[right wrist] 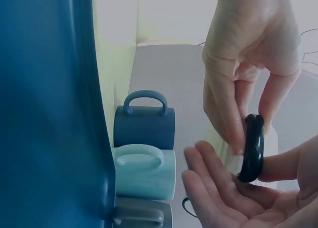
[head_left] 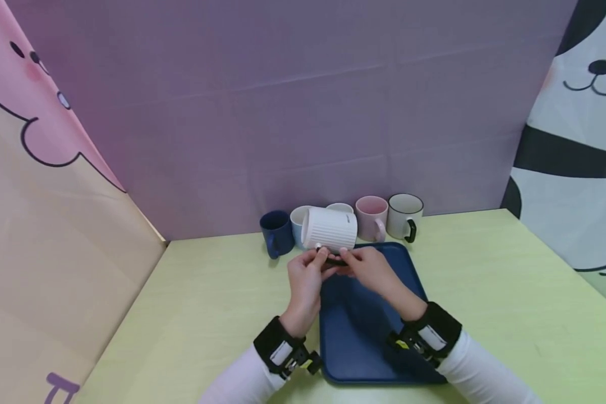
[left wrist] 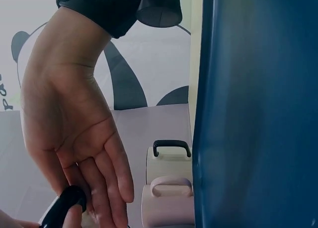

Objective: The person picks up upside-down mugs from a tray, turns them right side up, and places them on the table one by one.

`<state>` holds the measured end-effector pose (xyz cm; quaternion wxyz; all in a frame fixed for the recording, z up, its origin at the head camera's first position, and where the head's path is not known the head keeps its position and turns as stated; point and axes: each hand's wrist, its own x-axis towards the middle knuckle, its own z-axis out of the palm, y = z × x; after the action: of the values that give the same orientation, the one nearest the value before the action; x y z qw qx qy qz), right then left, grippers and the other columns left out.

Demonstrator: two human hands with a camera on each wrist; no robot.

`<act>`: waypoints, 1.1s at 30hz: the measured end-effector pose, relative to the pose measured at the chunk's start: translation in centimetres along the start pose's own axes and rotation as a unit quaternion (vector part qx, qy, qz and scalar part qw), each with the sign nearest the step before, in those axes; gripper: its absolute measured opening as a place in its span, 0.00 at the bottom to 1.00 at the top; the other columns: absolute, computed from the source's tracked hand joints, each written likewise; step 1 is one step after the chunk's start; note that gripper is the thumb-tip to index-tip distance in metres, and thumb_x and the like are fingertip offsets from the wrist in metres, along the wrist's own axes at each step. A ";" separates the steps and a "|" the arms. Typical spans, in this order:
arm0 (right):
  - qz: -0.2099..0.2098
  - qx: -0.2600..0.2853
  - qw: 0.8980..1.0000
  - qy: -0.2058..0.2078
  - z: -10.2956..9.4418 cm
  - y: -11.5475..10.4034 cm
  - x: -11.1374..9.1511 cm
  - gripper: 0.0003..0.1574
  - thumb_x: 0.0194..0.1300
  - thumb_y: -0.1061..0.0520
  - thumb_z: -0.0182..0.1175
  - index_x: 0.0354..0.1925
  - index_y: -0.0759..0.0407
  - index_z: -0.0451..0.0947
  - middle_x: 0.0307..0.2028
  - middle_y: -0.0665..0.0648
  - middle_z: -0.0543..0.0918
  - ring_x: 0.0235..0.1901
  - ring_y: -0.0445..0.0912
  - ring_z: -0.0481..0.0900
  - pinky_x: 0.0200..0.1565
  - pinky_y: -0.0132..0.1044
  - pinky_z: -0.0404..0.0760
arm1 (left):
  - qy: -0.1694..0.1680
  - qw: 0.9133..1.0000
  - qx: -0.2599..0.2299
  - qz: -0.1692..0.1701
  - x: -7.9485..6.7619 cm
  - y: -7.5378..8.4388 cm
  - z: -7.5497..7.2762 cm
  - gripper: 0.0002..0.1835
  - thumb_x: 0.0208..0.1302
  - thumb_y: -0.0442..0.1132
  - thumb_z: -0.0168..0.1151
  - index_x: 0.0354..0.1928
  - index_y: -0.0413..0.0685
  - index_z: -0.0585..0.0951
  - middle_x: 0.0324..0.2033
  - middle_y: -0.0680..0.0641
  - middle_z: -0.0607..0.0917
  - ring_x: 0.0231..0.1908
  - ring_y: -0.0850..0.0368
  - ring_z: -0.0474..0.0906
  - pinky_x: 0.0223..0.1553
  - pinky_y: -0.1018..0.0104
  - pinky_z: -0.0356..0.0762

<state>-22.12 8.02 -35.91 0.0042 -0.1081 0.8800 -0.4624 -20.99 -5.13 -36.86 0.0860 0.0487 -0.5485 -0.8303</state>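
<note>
A white ribbed mug, tipped onto its side, is held up between both hands, in front of a row of mugs. Its black handle points toward the person. My left hand pinches one end of the handle with thumb and fingers. From the other side, my right hand grips the handle between thumb and fingers. In the left wrist view the right hand's palm shows, its longer fingers stretched past the black handle. Most of the mug's body is hidden in both wrist views.
A dark blue tray lies under the hands and forearms. Behind it stand a dark blue mug, a pale blue mug, a pink mug and a white mug with black rim. Another mug's rim shows behind the held one.
</note>
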 end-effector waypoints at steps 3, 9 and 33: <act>0.005 0.022 1.000 0.014 0.1 -0.2 0.0 0.24 0.74 0.51 0.47 0.47 0.69 0.80 0.38 0.65 0.86 0.36 0.55 0.86 0.38 0.41 0.84 | 0.012 1.000 0.021 0.012 0.0 0.1 0.0 0.10 0.64 0.30 0.58 0.37 0.24 0.80 0.26 0.47 0.82 0.24 0.60 0.82 0.33 0.65 0.84; 0.024 0.094 0.995 0.024 0.2 -0.7 0.1 0.22 0.74 0.53 0.47 0.48 0.69 0.79 0.43 0.66 0.85 0.41 0.52 0.86 0.42 0.41 0.84 | 0.033 0.993 0.106 0.048 0.0 0.2 -0.3 0.11 0.62 0.36 0.63 0.33 0.31 0.83 0.25 0.50 0.81 0.26 0.56 0.77 0.34 0.66 0.79; 0.061 0.521 0.851 -0.032 0.2 -1.2 -0.9 0.17 0.75 0.55 0.44 0.37 0.56 0.79 0.34 0.49 0.84 0.41 0.42 0.83 0.53 0.38 0.79 | 0.018 0.993 0.109 0.042 -0.2 0.8 -0.2 0.11 0.63 0.34 0.60 0.37 0.29 0.83 0.28 0.50 0.81 0.31 0.57 0.75 0.38 0.61 0.79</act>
<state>-20.95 7.36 -35.10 0.1164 -0.0514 0.5141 -0.8482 -20.68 -5.58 -36.23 0.1251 0.0497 -0.6352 -0.7605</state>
